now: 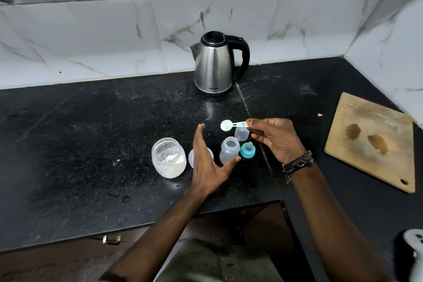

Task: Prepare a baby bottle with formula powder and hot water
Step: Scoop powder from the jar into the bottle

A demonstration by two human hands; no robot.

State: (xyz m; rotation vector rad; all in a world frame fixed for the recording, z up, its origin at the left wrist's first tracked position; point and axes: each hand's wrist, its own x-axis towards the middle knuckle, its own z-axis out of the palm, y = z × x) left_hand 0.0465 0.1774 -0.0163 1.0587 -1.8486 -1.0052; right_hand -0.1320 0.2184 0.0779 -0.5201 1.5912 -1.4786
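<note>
An open clear baby bottle (229, 149) stands on the black counter (91, 133). My left hand (207, 162) is open beside it, thumb tip touching its base. My right hand (275, 138) pinches the handle of a small white measuring scoop (231, 125), held level above and behind the bottle. The teal nipple ring (247, 150) lies just right of the bottle, and a clear cap (241, 133) sits behind it. An open glass jar of white formula powder (169, 158) stands to the left, with its pale lid (191, 158) partly hidden behind my left hand.
A steel electric kettle (215, 64) with a black handle stands at the back by the tiled wall. A wooden cutting board (372, 142) lies at the right. Powder specks and water drops dot the counter. A drawer handle (111, 239) shows below the front edge.
</note>
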